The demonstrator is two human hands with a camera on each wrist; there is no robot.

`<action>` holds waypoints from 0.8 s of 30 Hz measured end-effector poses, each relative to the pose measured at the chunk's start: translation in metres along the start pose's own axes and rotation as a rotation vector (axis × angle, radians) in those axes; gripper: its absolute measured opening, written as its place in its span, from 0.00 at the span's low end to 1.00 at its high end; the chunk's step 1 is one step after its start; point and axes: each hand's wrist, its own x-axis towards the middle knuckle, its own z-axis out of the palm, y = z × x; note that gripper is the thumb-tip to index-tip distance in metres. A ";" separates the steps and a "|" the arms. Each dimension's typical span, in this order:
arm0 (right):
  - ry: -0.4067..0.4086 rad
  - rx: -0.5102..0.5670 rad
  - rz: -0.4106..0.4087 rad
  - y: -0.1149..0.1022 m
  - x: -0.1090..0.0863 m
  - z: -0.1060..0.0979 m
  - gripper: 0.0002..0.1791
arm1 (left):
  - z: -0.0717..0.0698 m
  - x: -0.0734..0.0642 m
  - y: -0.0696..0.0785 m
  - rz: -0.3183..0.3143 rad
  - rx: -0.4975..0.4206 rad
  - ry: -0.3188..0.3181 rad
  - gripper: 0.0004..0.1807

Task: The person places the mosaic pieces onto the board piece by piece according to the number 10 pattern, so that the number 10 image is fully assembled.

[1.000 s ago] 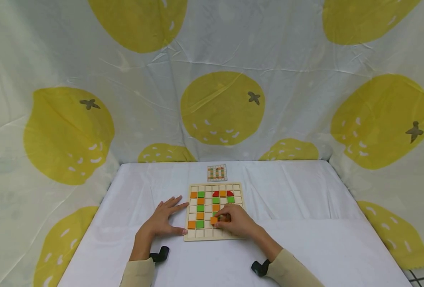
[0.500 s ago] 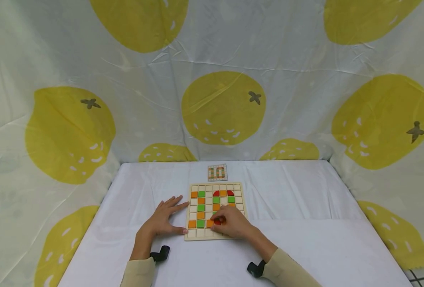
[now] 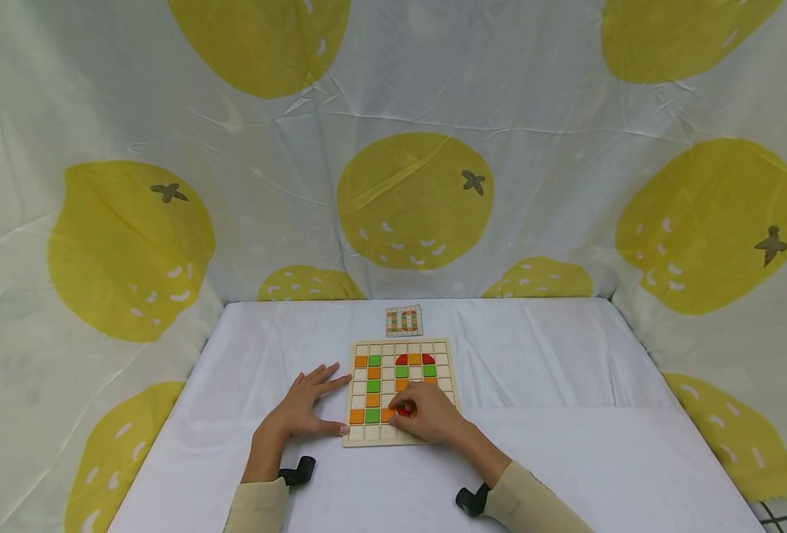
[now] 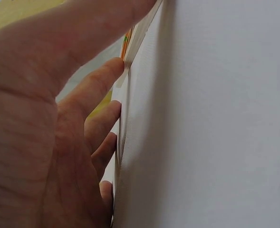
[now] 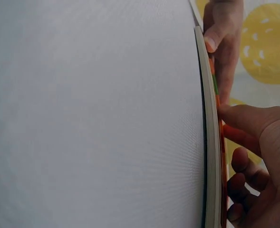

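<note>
A wooden grid board (image 3: 373,434) lies on the white table, with orange, green and red tiles in some of its squares. My right hand (image 3: 431,416) bends over its lower middle, thumb and forefinger at the right edge of an orange square tile (image 3: 387,415), which sits beside a green tile (image 3: 372,416). In the right wrist view the thumb (image 5: 242,116) presses low at the tiles. A red tile (image 3: 404,409) shows partly under the fingers; other squares are hidden by the hand. My left hand (image 3: 303,407) lies spread, thumb and forefinger touching the board's left edge.
Behind the board lies a small pattern card (image 3: 403,320) printed with a coloured grid. A white cloth (image 3: 540,355) covers the table, and a lemon-print curtain (image 3: 540,200) rises at its back and sides. Dark wrist cameras (image 3: 297,471) sit at both cuffs.
My right hand has moved slightly left and toward me, bringing the orange tile down into line with the lower row beside the green one. The left hand stays at the board's edge.
</note>
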 end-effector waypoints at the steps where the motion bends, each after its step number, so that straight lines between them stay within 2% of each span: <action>1: 0.003 0.003 0.002 0.000 0.000 0.000 0.11 | 0.000 0.000 0.000 -0.001 0.001 0.000 0.54; 9: 0.017 0.010 -0.012 0.001 0.000 0.000 0.11 | 0.000 0.001 0.000 0.001 -0.005 0.000 0.54; 14: 0.000 0.099 0.027 0.004 -0.002 -0.007 0.12 | 0.000 0.002 0.000 0.002 -0.008 -0.004 0.54; 19: 0.017 0.106 0.091 0.016 -0.008 -0.031 0.11 | -0.001 0.000 -0.002 -0.006 -0.017 0.010 0.53; 24: 0.080 0.002 0.085 0.041 -0.024 -0.071 0.11 | -0.009 -0.007 -0.008 -0.059 -0.015 0.100 0.47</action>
